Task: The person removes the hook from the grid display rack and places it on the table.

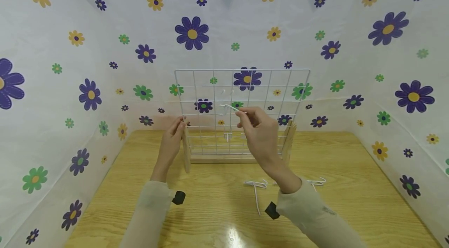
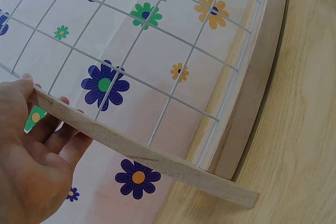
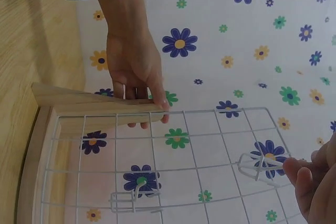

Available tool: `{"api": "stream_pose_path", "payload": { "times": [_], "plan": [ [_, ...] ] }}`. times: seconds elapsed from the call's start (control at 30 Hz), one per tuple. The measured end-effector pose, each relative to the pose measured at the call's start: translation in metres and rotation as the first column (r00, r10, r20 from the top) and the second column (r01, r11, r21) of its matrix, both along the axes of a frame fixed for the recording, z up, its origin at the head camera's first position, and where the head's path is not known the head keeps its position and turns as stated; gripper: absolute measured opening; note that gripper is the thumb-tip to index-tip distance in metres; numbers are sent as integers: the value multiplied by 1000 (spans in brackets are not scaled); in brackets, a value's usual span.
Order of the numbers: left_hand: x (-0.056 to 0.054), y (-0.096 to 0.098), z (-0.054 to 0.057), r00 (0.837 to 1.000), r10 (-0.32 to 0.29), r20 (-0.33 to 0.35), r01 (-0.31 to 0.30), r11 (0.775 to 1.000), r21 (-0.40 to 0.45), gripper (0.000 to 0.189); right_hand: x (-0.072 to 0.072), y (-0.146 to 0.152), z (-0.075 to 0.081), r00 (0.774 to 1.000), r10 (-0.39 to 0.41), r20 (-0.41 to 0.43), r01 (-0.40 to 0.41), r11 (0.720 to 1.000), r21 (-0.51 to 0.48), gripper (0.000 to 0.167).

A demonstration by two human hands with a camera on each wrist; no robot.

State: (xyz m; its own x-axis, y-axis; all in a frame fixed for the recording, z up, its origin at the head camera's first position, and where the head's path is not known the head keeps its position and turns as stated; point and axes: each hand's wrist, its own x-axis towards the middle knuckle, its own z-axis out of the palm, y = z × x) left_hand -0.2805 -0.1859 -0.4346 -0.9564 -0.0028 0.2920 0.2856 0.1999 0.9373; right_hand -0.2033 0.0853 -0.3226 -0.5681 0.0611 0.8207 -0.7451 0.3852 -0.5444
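Note:
A white wire grid panel (image 1: 242, 70) stands upright in a wooden stand (image 1: 224, 159). My left hand (image 1: 171, 140) grips the stand's left wooden post (image 2: 131, 150), thumb on one side and fingers behind it. Between thumb and fingertips, my right hand (image 1: 261, 133) pinches the end of a white wire hook (image 1: 229, 106). In the right wrist view, the hook's wire frame (image 3: 252, 167) overlaps the grid's wires; I cannot tell whether it is hooked on. A second wire hook (image 3: 126, 201) hangs lower on the grid.
More white wire hooks (image 1: 257, 184) lie on the wooden table (image 1: 210, 205) in front of the stand, one of them (image 1: 317, 182) partly behind my right forearm. A flower-patterned white sheet (image 1: 122, 14) encloses the back and sides.

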Motion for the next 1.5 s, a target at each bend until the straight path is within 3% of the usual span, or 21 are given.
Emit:
{"api": "stream_pose_path", "payload": {
  "times": [0.33,0.63,1.13,1.5],
  "plan": [
    [-3,1,1,1000,-1,7,1,1000,-3,56,5,21,5,998,-54,-16,54,998,16,9],
    [-2,0,2,1000,8,4,-8,1000,-14,54,20,37,8,999,-23,32,23,1000,-8,8],
    [0,0,2,1000,13,10,-13,999,-31,55,42,67,-7,992,-48,120,53,998,-39,9],
    [0,-1,0,1000,8,9,-8,1000,-14,56,54,85,-27,993,-65,95,69,997,-35,14]
  ]
}}
